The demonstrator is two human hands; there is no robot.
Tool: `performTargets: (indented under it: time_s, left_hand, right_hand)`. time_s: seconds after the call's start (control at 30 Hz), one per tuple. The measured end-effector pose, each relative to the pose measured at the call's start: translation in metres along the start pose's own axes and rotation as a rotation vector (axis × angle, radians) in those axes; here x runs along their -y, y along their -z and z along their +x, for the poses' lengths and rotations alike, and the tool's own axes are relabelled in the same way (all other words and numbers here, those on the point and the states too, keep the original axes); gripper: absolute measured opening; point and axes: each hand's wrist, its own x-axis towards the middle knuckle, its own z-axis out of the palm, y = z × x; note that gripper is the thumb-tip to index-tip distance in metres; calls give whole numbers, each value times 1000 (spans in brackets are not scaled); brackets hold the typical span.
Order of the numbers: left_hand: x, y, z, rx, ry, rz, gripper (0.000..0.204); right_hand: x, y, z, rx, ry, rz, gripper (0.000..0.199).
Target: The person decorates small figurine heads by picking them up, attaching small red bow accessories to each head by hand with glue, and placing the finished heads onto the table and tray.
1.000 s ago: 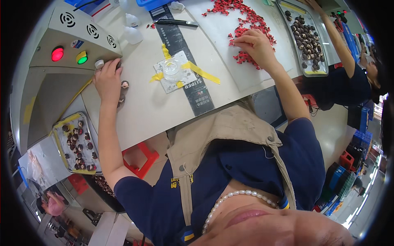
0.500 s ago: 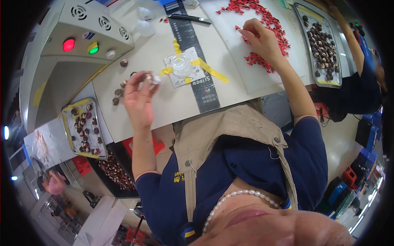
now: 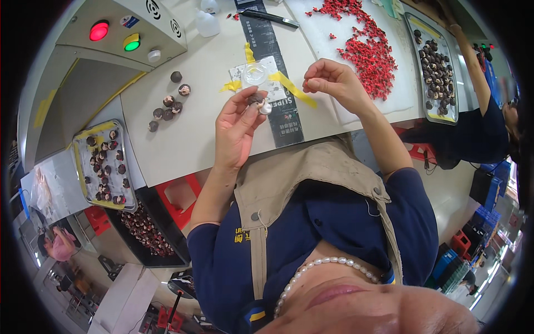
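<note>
My left hand [image 3: 236, 133] holds a small doll head [image 3: 256, 100], dark brown with a pale patch, between thumb and fingers. A glossy white piece [image 3: 266, 109] sits against it, in the same grip. To the right, my right hand [image 3: 336, 86] hovers over the table edge of the white board, thumb and fingertips brought together. Whatever they pinch, if anything, is too small to make out. Just beyond my left hand, a clear round dish [image 3: 255, 73] rests on a speckled square plate [image 3: 236, 72] taped down with yellow strips. Many small red pieces [image 3: 367, 61] lie scattered beyond my right hand.
Several similar heads [image 3: 168, 101] stand loose at the left, beside a grey machine [image 3: 67, 42] with red and green lights. Trays of heads sit at the left [image 3: 78, 161] and right [image 3: 409, 33]. A black pen-like tool [image 3: 270, 18] lies at the back. Another person's arm [image 3: 473, 61] reaches in.
My left hand has moved right with the doll head, closer to the middle. My right hand has come away from the red pieces, toward me and slightly left.
</note>
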Motion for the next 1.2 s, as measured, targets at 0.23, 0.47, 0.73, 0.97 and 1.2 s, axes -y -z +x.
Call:
performTargets:
  time_s: [0.23, 0.47, 0.73, 0.97, 1.2]
  left_hand:
    - [9, 15, -7, 68, 27, -93, 32]
    - [9, 25, -13, 55, 51, -83, 33]
    - [14, 33, -12, 57, 45, -111, 33]
    - [16, 39, -13, 55, 30, -106, 32]
    - [14, 35, -14, 43, 29, -92, 32]
  right_hand:
    - [25, -23, 12, 139, 73, 11, 17]
    - [34, -44, 26, 32, 54, -192, 15]
    - [39, -66, 45, -140, 401, -801, 12]
    - [36, -77, 55, -194, 585, -1169, 11]
    - [32, -78, 56, -215, 735, -1287, 11]
